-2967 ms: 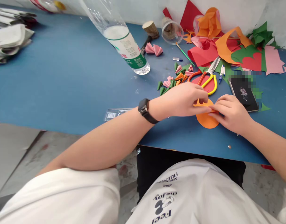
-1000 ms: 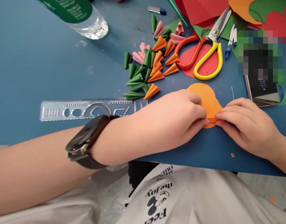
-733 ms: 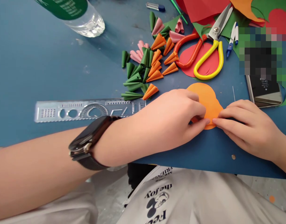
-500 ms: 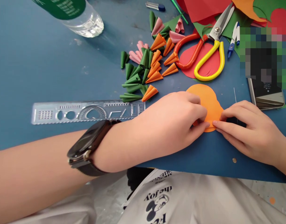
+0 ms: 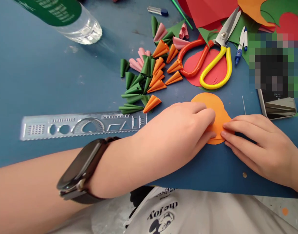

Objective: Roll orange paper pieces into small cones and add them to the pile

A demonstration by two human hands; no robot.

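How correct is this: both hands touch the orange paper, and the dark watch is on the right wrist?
Wrong side: the head view shows the dark watch on the left wrist. The left hand and right hand do touch the orange paper.

Bare left hand (image 5: 185, 130), bare right hand (image 5: 263, 146), black smartwatch (image 5: 79, 165) with rounded oblong screen, dark strap (image 5: 90, 197), pale T-shirt (image 5: 207, 211), black "the joy" lettering (image 5: 163, 210), Mickey Mouse print (image 5: 161, 224)

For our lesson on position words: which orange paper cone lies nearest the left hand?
The lowest orange cone in the picture, close to the ruler; the other orange cones lie higher, farther from the left hand.
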